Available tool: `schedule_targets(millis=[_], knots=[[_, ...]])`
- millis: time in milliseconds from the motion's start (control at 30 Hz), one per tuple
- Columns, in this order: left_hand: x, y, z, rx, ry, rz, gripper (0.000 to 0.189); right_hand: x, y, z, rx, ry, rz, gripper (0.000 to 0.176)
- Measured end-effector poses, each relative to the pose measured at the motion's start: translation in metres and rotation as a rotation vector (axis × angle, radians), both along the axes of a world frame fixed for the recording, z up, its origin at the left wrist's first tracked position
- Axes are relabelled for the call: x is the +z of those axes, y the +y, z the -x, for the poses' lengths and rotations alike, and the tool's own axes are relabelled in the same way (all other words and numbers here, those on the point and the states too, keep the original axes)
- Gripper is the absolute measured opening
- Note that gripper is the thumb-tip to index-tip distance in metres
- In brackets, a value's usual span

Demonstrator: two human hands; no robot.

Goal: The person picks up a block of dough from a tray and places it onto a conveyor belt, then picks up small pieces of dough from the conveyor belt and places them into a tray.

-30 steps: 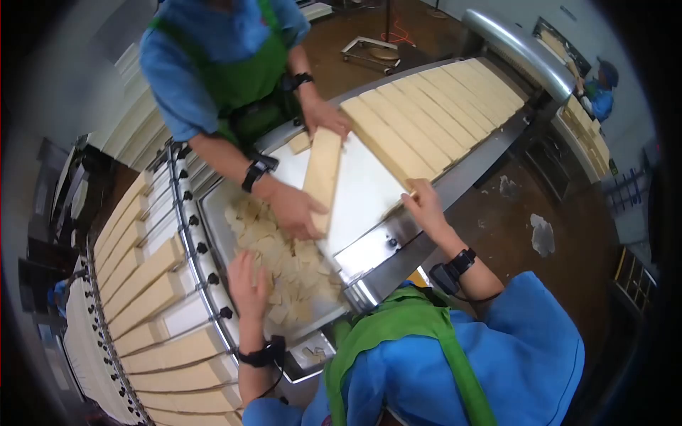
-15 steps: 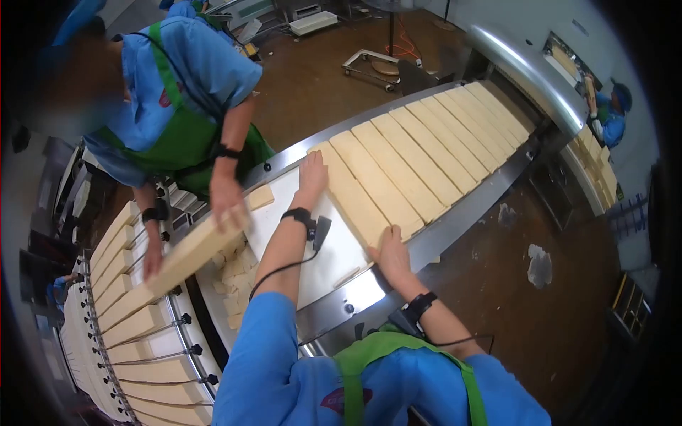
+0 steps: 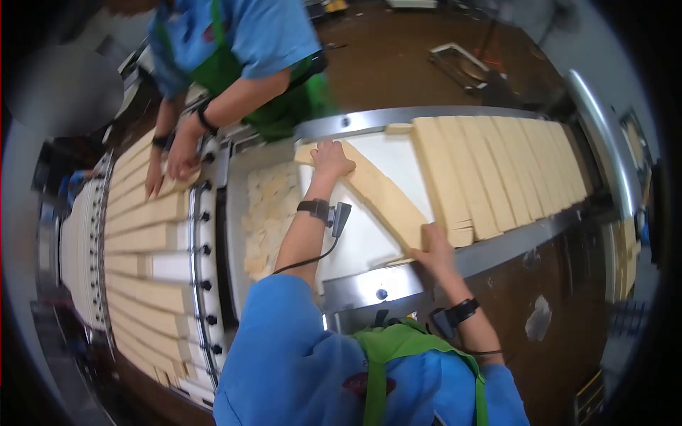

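Observation:
A long pale yellow slab [image 3: 383, 199], of a material I cannot make out for certain, lies slantwise over the white conveyor surface [image 3: 394, 153]. Its far left end is gripped by my left hand [image 3: 332, 160], closed with the fingers over the top. At the near right end, my right hand [image 3: 435, 252] is closed around the slab. To the right, a row of similar slabs [image 3: 490, 170] lies side by side, separated from the held one by a strip of white surface. One slab of that row shows small splits at its near end.
Left of the conveyor is a bin of broken pieces [image 3: 273, 195]. Beyond it, a fan of slabs [image 3: 145, 238] sits on a divided belt with black knobs. A co-worker's hands [image 3: 177, 160] rest at those slabs. A metal hood [image 3: 600, 135] spans the conveyor's right end.
My hands have pulled one slab leftward, away from the row and turned it slantwise. The co-worker's hands have moved a slab onto the fanned belt. The view has swung left.

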State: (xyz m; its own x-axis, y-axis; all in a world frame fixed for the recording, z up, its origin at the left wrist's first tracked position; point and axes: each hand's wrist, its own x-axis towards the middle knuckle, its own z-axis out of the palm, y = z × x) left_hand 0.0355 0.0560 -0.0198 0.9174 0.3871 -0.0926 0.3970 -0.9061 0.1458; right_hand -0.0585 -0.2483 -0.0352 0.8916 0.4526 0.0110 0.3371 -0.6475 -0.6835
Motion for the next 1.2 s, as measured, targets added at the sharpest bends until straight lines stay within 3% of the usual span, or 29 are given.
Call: schedule_targets(millis=[67,100,167,267,333,367,467,533,600,667,733,833,867,1100,1200], knots=[[-0.001,0.028,0.052,0.037,-0.066,0.097,0.053,-0.025,-0.007,-0.014,0.104,-0.038,0.16,0.084],[-0.001,0.039,0.078,0.051,-0.106,0.144,0.054,0.004,0.004,-0.017,0.04,0.148,0.21,0.091],[-0.024,0.05,0.12,0.089,-0.338,0.46,0.058,0.003,0.023,-0.021,0.041,0.157,0.263,0.091],[-0.049,0.047,0.169,0.347,-0.691,0.904,0.055,0.001,0.057,-0.017,0.075,0.054,0.312,0.088],[-0.045,0.065,0.201,0.426,-0.874,0.947,0.052,0.001,0.085,-0.002,0.128,-0.144,0.197,0.085],[-0.042,0.074,0.216,0.461,-0.967,0.966,0.05,0.001,0.099,0.006,0.153,-0.24,0.135,0.083],[0.017,0.118,0.286,0.628,-1.155,0.563,0.034,0.039,0.166,0.053,0.294,-0.264,-0.053,0.085],[0.048,0.156,0.337,0.741,-1.205,0.438,0.026,0.048,0.207,0.086,0.351,-0.235,-0.221,0.08],[0.032,0.225,0.386,0.767,-1.305,0.438,0.029,0.046,0.25,0.116,0.38,-0.107,-0.414,0.07],[0.026,0.276,0.431,0.732,-1.325,0.386,0.03,0.056,0.285,0.147,0.399,-0.073,-0.424,0.057],[0.021,0.312,0.465,0.783,-1.205,0.341,0.03,0.067,0.319,0.175,0.419,-0.125,-0.464,0.039],[0.007,0.365,0.499,0.848,-0.896,0.199,0.035,0.082,0.359,0.204,0.441,0.043,-0.437,0.033],[0.014,0.378,0.503,0.839,-0.772,0.158,0.035,0.068,0.375,0.205,0.441,-0.128,-0.473,0.03],[-0.004,0.439,0.521,0.769,-0.341,0.064,0.036,0.078,0.42,0.232,0.508,-0.029,-0.434,0.032],[0.009,0.436,0.542,0.327,-0.075,-0.323,0.034,0.074,0.427,0.231,0.529,-0.038,-0.397,0.031]])
